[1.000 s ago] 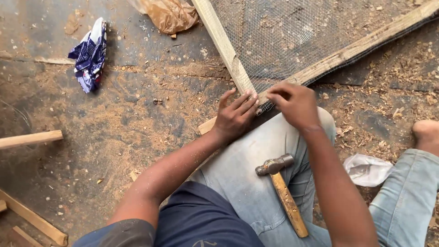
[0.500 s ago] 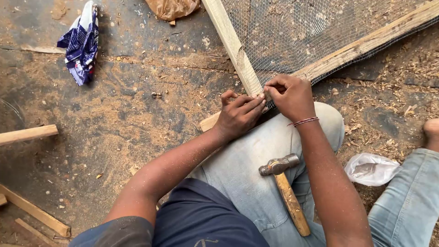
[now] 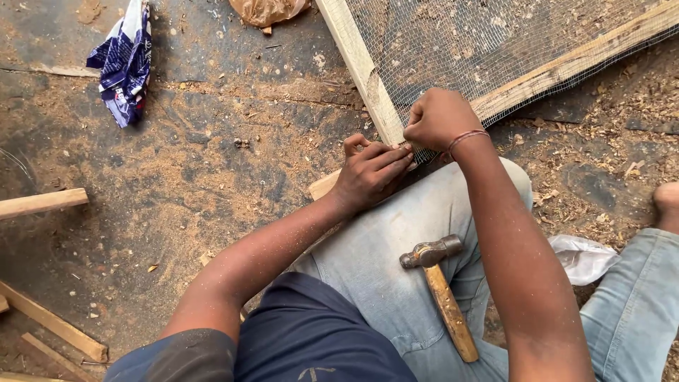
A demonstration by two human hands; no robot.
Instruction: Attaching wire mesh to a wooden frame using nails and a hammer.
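A wooden frame (image 3: 357, 64) covered with fine wire mesh (image 3: 481, 42) lies on the dusty ground, its corner resting against my knee. My left hand (image 3: 371, 173) presses flat with fingers together on the frame's near corner. My right hand (image 3: 440, 119) is closed in a fist right beside it, pinching the mesh edge at the corner; what lies between its fingers is hidden. A ball-peen hammer (image 3: 438, 293) with a wooden handle rests loose on my thigh, untouched.
A crumpled blue and white wrapper (image 3: 124, 64) lies at the upper left, a brown plastic bag (image 3: 267, 10) at the top. Loose wooden slats (image 3: 42, 203) sit at the left edge. A white plastic bag (image 3: 583, 256) lies between my legs; sawdust covers the ground.
The right hand has curled from a loose grip into a fist at the frame corner. The left hand stays pressed on the wood. The view has shifted slightly.
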